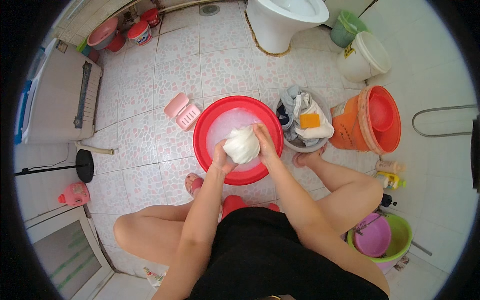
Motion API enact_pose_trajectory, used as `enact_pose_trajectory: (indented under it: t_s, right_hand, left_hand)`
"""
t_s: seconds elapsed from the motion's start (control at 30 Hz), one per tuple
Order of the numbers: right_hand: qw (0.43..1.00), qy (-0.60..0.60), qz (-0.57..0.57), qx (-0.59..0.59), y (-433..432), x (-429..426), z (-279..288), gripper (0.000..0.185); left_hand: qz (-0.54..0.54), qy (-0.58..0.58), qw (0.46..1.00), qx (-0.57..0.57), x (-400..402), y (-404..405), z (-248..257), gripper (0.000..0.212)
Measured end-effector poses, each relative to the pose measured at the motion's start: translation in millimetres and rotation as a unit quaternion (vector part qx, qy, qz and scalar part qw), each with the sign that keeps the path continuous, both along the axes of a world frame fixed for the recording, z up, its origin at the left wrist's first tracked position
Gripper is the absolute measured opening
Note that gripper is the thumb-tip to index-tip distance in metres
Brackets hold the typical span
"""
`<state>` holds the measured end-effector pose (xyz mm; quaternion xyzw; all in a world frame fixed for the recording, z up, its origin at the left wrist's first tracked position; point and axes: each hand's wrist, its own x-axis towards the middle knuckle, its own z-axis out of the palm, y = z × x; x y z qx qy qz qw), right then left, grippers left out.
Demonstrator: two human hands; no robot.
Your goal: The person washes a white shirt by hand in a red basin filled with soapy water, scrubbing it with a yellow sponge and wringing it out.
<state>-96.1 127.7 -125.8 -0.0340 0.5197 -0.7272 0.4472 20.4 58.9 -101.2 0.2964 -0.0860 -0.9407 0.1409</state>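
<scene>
Between my two hands is a bunched-up wet white cloth [242, 145], held above a red plastic basin [238, 180]. My left hand [222, 159] grips its left side and my right hand [264, 140] grips the right. Soapy, foamy water [221, 125] fills the bottom of the basin. Just right of it stands a grey basin [314, 147] heaped with clothes [294, 99], white and grey-blue ones among them. On top of the heap rests an orange bar of soap [309, 121]. A pink soap box [188, 117], its lid flipped back, lies on the floor to the left.
Beyond the clothes, an orange bucket [345, 125] holds a red basin [380, 112]. A toilet [281, 28] and a white bucket [362, 58] stand farther off. A washing machine [56, 93] is at left, above a pink jug [75, 194]. Nested basins [401, 240] sit at lower right.
</scene>
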Motion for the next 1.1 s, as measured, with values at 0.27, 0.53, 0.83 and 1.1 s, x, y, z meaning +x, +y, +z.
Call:
enact_pose_trajectory:
  t_s: [0.27,0.53,0.83,1.1]
  right_hand:
    - [0.97,-0.177,0.126,-0.108,-7,-11,7,0.038]
    - [0.878,0.442,0.183,-0.002,-21,2,28,0.014]
    - [0.725,0.64,0.22,-0.127,-13,51,67,0.023]
    - [0.928,0.366,0.047,-0.055,-4,46,75,0.01]
  left_hand:
    - [-0.025,0.062,0.995,0.073,-1,-1,-26,0.047]
    - [-0.128,0.021,0.979,0.155,1,-7,-25,0.065]
    - [-0.006,0.281,0.915,0.288,-20,-13,-38,0.059]
    - [0.166,0.166,0.957,0.169,-30,-3,-14,0.024]
